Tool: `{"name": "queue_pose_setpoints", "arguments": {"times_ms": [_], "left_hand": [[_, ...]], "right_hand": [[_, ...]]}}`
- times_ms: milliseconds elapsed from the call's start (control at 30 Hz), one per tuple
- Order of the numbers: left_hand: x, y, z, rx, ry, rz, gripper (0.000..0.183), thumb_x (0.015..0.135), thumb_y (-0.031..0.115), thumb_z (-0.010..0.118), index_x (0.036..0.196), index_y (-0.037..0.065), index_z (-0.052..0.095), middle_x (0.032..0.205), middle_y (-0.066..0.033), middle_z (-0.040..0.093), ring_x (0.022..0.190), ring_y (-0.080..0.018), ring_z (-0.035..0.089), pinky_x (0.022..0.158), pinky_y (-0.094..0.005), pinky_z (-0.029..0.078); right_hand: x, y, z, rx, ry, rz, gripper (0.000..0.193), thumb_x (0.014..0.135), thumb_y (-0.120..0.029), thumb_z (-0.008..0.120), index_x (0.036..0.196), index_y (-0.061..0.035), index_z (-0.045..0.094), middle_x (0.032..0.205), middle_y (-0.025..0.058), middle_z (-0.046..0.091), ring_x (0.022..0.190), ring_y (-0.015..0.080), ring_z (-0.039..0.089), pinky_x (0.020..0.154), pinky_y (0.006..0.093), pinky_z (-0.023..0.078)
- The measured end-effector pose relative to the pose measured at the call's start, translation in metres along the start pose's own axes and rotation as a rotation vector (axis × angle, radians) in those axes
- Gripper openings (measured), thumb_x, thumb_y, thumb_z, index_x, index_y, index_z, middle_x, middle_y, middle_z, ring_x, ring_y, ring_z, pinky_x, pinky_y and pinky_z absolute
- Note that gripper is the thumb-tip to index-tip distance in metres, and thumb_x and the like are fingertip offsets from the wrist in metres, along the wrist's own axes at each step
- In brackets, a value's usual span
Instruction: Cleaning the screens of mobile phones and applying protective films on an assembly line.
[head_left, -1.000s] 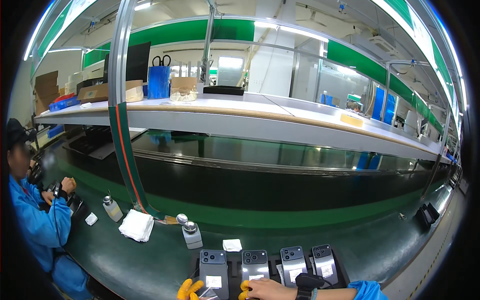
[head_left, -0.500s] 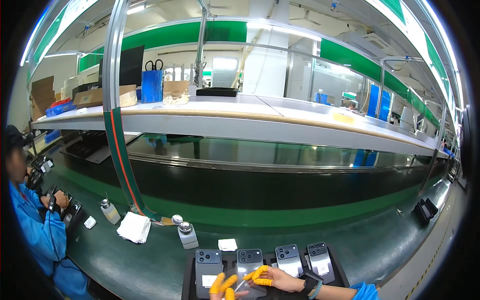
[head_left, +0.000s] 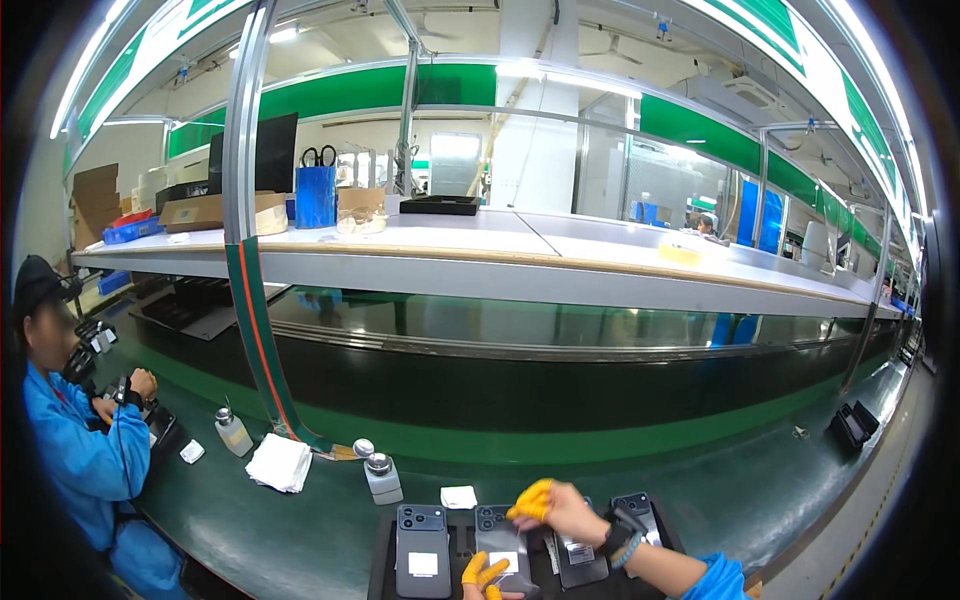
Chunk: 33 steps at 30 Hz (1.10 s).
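Yellow finger cots cover fingertips of both hands. My right hand is raised over the upper right corner of the second phone from the left, its fingers pinched on what looks like a thin clear film. The film hangs over that phone's back; its exact edges are hard to make out. My left hand is at the phone's lower left, fingers apart, partly cut off by the picture's lower edge. Other dark phones lie camera-side up: one at left with a white label, two at right, partly behind my right arm.
A black tray holds the phones. Beyond it are a folded white cloth, a pump bottle, stacked wipes and another bottle. A co-worker in blue works at left. A metal post rises from the bench.
My right hand has risen and moved slightly right and away from the phone. My left hand has shifted right. The view has tilted a little, and the third phone lies differently.
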<state>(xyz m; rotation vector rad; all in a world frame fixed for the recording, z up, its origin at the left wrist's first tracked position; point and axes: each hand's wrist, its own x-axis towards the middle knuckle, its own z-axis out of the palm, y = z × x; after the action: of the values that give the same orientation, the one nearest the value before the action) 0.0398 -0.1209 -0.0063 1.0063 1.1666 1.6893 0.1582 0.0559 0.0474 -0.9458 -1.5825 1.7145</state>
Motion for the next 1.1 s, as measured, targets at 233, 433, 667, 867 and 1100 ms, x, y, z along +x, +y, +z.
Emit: {"name": "queue_pose_setpoints", "arguments": {"times_ms": [233,433,667,867,1100], "left_hand": [[-0.001,-0.001,-0.001,0.062,-0.040,0.014,0.046,0.094,-0.002,0.035,0.139,0.005,0.027,0.123,-0.0159,0.054,0.097,-0.0184,0.059,0.071,-0.0239,0.053],[0.000,0.035,0.000,-0.227,-0.052,-0.293,0.042,0.100,0.018,0.039,0.139,0.008,0.029,0.126,-0.0133,0.054,0.086,-0.0222,0.066,0.072,-0.0267,0.055],[-0.003,0.043,-0.005,-0.257,-0.117,-0.256,0.042,0.101,0.030,0.036,0.137,0.010,0.035,0.125,-0.0137,0.055,0.095,-0.0245,0.064,0.079,-0.0337,0.055],[-0.001,0.050,-0.007,-0.705,-0.154,-0.372,0.041,0.100,0.027,0.040,0.136,0.007,0.039,0.122,-0.0117,0.055,0.104,-0.0226,0.059,0.089,-0.0310,0.049],[-0.009,0.040,-0.020,-0.193,-0.096,-0.216,0.039,0.097,0.014,0.048,0.135,0.007,0.041,0.113,-0.0119,0.061,0.094,-0.0143,0.061,0.075,-0.0225,0.051]], "right_hand": [[0.064,-0.077,-0.052,-0.132,0.391,-0.400,0.012,0.089,-0.001,0.054,0.101,0.0033,0.054,0.097,0.0164,0.066,0.086,0.0186,0.066,0.071,0.0285,0.056],[-0.035,-0.114,0.016,-0.476,0.103,-0.656,0.014,0.088,0.003,0.056,0.102,0.0028,0.056,0.106,0.0114,0.066,0.102,0.0193,0.063,0.090,0.0296,0.048],[-0.081,-0.120,0.016,-0.876,-0.108,-0.947,0.019,0.082,-0.004,0.063,0.101,-0.0065,0.065,0.114,0.0098,0.064,0.099,0.0227,0.062,0.085,0.0305,0.051],[-0.108,-0.001,0.043,-1.296,-0.355,-1.153,0.035,0.072,-0.011,0.064,0.106,-0.0043,0.056,0.119,0.0140,0.056,0.114,0.0310,0.052,0.094,0.0379,0.045],[-0.143,-0.047,0.040,-0.310,-0.481,-0.422,0.027,0.089,-0.010,0.057,0.114,-0.0019,0.058,0.118,0.0171,0.058,0.113,0.0303,0.054,0.098,0.0360,0.041]]}}
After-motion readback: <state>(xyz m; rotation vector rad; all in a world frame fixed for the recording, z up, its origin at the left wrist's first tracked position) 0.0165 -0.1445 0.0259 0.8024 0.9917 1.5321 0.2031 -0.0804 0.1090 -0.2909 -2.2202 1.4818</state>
